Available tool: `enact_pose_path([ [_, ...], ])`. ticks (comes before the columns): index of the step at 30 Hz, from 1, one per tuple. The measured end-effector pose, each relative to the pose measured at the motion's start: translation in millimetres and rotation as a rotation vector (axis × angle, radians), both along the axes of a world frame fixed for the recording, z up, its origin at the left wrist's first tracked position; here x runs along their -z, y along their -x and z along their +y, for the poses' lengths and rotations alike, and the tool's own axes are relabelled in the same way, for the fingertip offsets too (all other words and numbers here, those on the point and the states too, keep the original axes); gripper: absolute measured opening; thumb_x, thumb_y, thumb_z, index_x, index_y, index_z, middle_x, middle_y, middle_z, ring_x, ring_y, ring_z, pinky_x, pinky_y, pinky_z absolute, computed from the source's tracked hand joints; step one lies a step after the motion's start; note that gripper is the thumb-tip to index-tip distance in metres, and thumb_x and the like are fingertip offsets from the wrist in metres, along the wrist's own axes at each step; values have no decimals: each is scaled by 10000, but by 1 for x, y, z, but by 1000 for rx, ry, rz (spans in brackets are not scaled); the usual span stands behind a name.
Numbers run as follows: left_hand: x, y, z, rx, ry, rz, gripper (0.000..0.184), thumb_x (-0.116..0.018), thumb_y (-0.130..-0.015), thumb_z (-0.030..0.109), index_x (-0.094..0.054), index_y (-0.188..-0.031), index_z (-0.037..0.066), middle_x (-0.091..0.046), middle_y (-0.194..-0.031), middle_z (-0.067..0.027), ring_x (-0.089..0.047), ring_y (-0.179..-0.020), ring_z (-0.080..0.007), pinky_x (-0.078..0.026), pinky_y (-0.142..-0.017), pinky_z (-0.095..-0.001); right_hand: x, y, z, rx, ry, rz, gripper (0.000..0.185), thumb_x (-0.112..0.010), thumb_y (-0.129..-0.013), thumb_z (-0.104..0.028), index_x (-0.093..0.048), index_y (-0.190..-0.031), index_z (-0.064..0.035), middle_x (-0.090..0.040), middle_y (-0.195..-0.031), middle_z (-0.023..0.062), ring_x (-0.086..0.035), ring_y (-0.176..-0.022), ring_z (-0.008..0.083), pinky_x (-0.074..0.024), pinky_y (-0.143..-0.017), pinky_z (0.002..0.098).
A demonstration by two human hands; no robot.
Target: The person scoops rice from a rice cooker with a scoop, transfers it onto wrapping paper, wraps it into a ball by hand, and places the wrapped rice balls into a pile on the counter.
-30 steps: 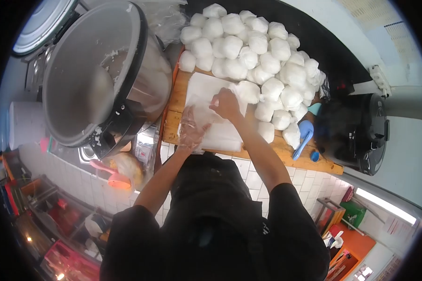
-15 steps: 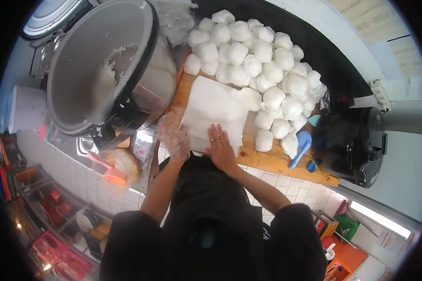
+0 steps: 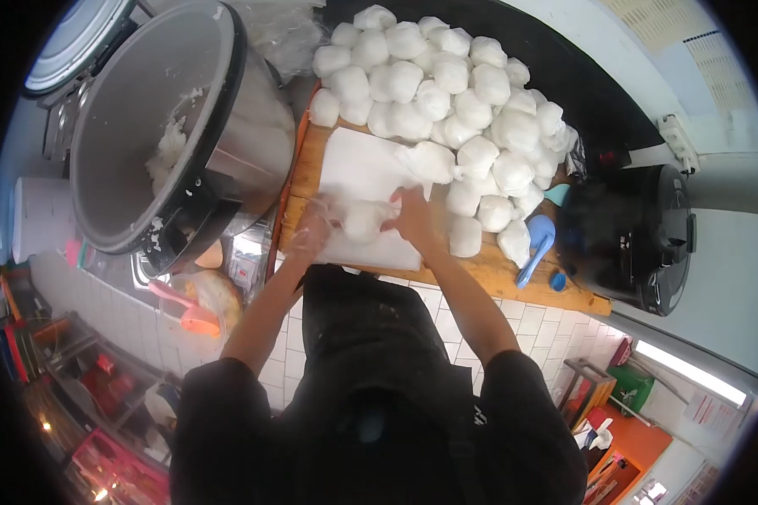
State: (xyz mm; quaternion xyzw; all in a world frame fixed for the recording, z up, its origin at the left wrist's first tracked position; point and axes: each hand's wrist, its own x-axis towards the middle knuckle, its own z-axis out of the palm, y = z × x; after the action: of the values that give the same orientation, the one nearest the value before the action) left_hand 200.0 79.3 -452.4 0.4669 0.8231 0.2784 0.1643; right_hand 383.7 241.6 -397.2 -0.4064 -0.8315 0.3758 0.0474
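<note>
On a stack of white paper sheets (image 3: 358, 160) lies a rounded white bundle (image 3: 364, 223), apparently paper folded round a lump. My left hand (image 3: 313, 229), in a clear plastic glove, grips the bundle's left side; its fingers are somewhat blurred. From the right, my right hand (image 3: 410, 217) is bare, with curled fingers pinching the bundle's other side. What is inside the bundle is hidden. A big heap of similar white wrapped bundles (image 3: 450, 76) covers the back and right of the wooden board (image 3: 307, 164).
A large open rice cooker (image 3: 253, 151) with cooked rice (image 3: 170, 151) stands at left. Near it, a pink-handled scoop (image 3: 198, 318) rests on a plastic bag. A blue spoon (image 3: 540, 244), a blue cap (image 3: 557, 281) and a black cooker (image 3: 627, 240) are at right.
My right hand has lifted from lying flat on the paper and curled round its side. The left hand has joined it, and a rounded bundle now shows between them. The view has shifted slightly.
</note>
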Motion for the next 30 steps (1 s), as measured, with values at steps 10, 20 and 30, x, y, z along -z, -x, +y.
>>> enact_pose_path([
  [10, 49, -54, -17, -97, -270, 322, 99, -663, -822, 121, -695, -915, 121, -669, -912, -105, -661, -849, -274, -533, -685, -400, 13, 3, -70, 2, -619, 265, 322, -744, -829, -195, -667, -1056, 20, -677, -1007, 97, -647, -796, 248, -532, -773, 354],
  [20, -112, -87, 78, 231, 161, -284, 342, -538, -915, 253, -705, -1086, 8, -701, -1006, -221, -667, -933, -408, -511, -849, -461, -6, -30, -56, 513, 529, 519, 577, -809, -762, -259, -624, -1246, -6, -648, -1181, 161, -618, -1043, 271, -518, -855, 404],
  [30, -108, -77, 102, -106, -39, -887, 366, -629, -957, 312, -638, -1169, 14, -670, -962, -100, -639, -852, -188, -519, -770, -338, -94, -53, -10, 391, 404, 347, 843, -894, -663, -312, -537, -1374, -35, -573, -1266, 203, -597, -1129, 260, -492, -946, 362],
])
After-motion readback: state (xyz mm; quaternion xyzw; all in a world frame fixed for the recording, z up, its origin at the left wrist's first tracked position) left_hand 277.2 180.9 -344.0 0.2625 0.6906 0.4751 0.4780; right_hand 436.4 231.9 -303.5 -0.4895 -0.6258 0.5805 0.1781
